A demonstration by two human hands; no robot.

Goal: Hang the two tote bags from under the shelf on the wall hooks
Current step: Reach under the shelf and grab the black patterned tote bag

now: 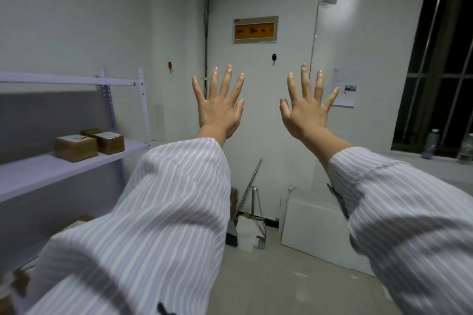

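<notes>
My left hand (220, 102) and my right hand (307, 105) are raised in front of me with all fingers spread, backs toward the camera, holding nothing. On the white wall beyond them are two hooks: a red hook (170, 66) left of my left hand and a black hook (274, 58) between my hands, higher up. Both hooks hang bare. The metal shelf (76, 158) stands at the left. No tote bag is in view; my striped sleeves cover the space under the shelf.
Two brown cardboard boxes (89, 144) sit on the shelf's board. A metal frame and white papers (252, 222) lean at the wall's foot. A white box (314, 222) stands on the floor to the right. An orange notice (255, 30) is fixed on the wall.
</notes>
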